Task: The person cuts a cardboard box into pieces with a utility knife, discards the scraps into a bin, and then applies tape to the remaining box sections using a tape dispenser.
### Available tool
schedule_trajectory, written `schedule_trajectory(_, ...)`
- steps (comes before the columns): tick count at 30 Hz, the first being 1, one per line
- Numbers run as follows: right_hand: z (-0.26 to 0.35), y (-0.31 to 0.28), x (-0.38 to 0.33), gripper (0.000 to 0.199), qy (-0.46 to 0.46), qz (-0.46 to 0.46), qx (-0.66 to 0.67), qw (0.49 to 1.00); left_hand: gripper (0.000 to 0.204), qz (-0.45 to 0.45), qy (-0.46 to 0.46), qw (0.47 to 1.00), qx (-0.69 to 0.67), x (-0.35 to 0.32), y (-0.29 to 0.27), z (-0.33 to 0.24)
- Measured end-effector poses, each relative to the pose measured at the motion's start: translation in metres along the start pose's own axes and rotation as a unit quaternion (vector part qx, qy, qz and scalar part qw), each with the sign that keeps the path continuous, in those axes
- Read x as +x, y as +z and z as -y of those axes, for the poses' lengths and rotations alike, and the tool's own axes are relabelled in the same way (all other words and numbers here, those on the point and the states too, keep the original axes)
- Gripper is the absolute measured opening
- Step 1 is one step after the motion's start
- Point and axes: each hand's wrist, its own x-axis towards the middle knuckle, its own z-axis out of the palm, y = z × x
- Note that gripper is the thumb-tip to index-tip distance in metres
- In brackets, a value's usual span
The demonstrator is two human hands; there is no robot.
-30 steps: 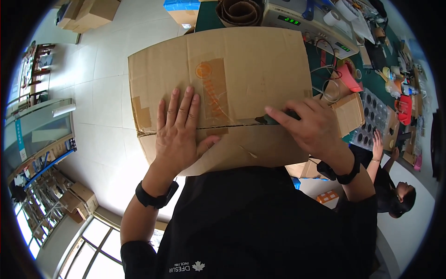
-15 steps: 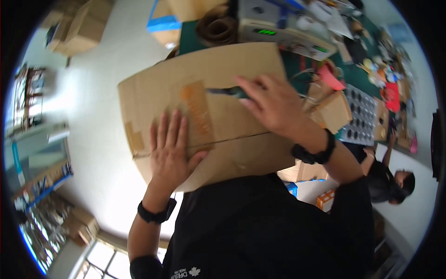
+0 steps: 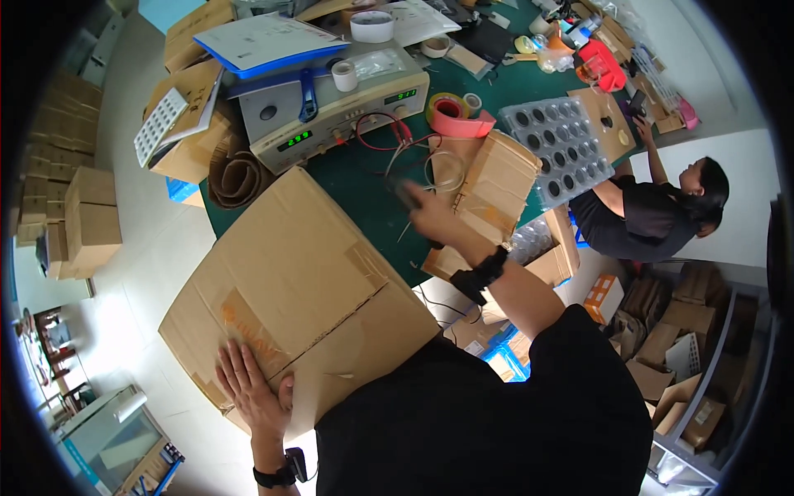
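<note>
A large closed cardboard box [image 3: 285, 260] lies before me, a strip of tape [image 3: 251, 332] on its top and a seam running across it. My left hand [image 3: 254, 395] rests flat on the box's near left part, fingers stretched out. Off the box's right side, over the green tabletop [image 3: 351, 198], my right hand [image 3: 438, 217] is closed round a knife [image 3: 405, 195]. Motion smears the knife, so only a dark shape shows; its blade cannot be made out.
Behind the box stands a power supply [image 3: 331, 120] with red leads. A pink tape dispenser [image 3: 461, 122], an opened carton [image 3: 499, 178] and a clear tray of black round parts [image 3: 558, 149] lie to the right. A co-worker [image 3: 653, 211] sits farther right. Shelves [image 3: 691, 372] hold boxes.
My right hand has moved from above the box's tape to the right, over the tabletop, with the knife. My left hand stays on the box; the view has shifted to the right.
</note>
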Motion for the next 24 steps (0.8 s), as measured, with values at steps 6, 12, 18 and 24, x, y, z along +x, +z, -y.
schedule_trajectory(6, -0.03, 0.05, 0.019, 0.063, -0.024, 0.01, -0.052, 0.998, 0.088, 0.01, 0.005, 1.0, -0.005, 0.009, 0.002, -0.005)
schedule_trajectory(12, 0.093, 0.01, -0.003, 0.05, -0.276, -0.08, 0.022, 0.957, 0.089, 0.024, -0.06, 0.997, -0.042, -0.006, -0.002, -0.001)
schedule_trajectory(18, 0.192, 0.022, -0.093, 0.057, -0.461, 0.062, -0.335, 0.819, 0.083, -0.002, -0.08, 0.993, -0.092, 0.002, -0.001, -0.003)
schedule_trajectory(24, 0.171, 0.042, -0.091, 0.06, -0.421, 0.077, -0.444, 0.787, 0.073, -0.057, -0.148, 0.986, -0.054, -0.018, 0.015, 0.038)
